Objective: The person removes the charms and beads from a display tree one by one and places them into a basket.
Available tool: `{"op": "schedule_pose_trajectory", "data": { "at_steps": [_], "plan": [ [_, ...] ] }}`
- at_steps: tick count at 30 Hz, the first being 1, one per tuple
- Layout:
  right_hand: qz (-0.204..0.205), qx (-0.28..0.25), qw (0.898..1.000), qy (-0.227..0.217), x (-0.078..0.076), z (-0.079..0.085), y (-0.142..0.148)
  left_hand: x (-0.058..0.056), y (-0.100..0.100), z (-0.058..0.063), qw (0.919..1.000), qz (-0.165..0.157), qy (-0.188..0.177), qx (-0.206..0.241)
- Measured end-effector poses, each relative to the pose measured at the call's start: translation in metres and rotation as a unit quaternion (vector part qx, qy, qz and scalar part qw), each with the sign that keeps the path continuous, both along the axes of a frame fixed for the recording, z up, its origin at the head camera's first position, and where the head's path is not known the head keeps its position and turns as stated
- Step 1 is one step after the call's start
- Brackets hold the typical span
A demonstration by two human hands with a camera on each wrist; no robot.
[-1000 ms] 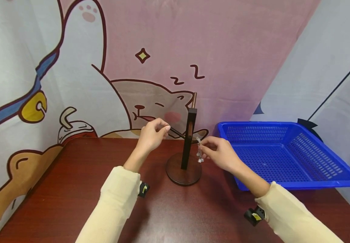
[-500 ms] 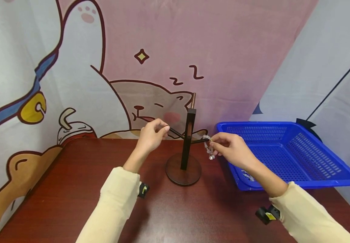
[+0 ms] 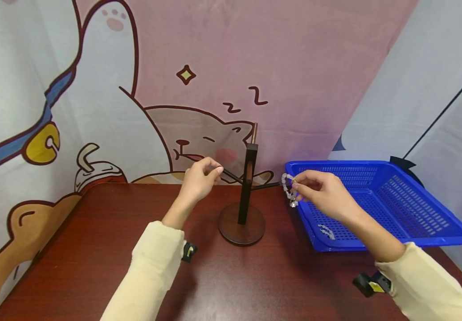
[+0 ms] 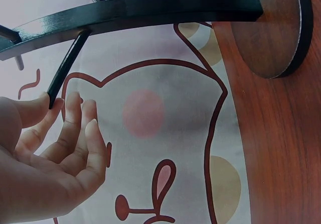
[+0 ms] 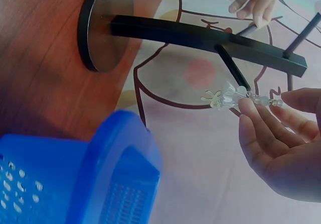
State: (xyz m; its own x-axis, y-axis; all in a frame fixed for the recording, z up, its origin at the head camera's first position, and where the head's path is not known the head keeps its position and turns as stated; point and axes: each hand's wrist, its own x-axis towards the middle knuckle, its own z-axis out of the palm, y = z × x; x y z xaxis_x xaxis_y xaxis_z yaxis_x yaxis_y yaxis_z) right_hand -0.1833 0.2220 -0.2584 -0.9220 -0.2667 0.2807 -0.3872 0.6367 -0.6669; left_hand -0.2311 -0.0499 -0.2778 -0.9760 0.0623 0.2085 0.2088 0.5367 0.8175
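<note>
A dark wooden display stand [image 3: 244,198] with a round base stands upright on the table, thin pegs sticking out of its post. My left hand [image 3: 200,182] pinches the end of the left peg [image 4: 70,66] between thumb and forefinger, the other fingers spread. In my right hand [image 3: 325,194], thumb and fingertips hold a bracelet [image 3: 284,183] of clear beads with a flower-like charm hanging low. The bracelet is just beyond the tip of the right peg [image 3: 267,186], near the basket's left rim. The right wrist view shows the beads [image 5: 233,98] overlapping that peg's end.
A blue plastic basket [image 3: 415,243] with mesh walls occupies the table's right side. Another clear beaded bracelet [image 3: 327,231] lies inside its near left corner. Behind the reddish-brown table [image 3: 106,236] hangs a cartoon-printed cloth [image 3: 315,67].
My right hand has moved right with the bracelet, from beside the post along the right peg to past its tip. The bracelet in the basket has come into view. My left hand stays put.
</note>
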Motion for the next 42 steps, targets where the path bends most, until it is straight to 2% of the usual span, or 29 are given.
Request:
{"op": "schedule_pose_trajectory", "data": {
  "at_steps": [10,18,34,42],
  "plan": [
    [-0.008,0.012,1.0,0.004,0.006,0.007,0.02,0.0,0.0,0.0,1.0,-0.005,0.003,0.005],
    [-0.039,0.061,0.997,0.018,0.014,0.006,0.037,0.0,0.0,-0.001,1.0,-0.005,0.003,0.004],
    [-0.058,0.112,0.992,-0.007,0.024,-0.013,0.069,-0.001,0.0,-0.003,0.9999,-0.003,-0.001,0.011],
    [-0.055,0.115,0.991,-0.029,0.025,-0.024,0.08,-0.001,0.0,-0.002,0.9999,-0.004,-0.006,0.012]
  ]
}}
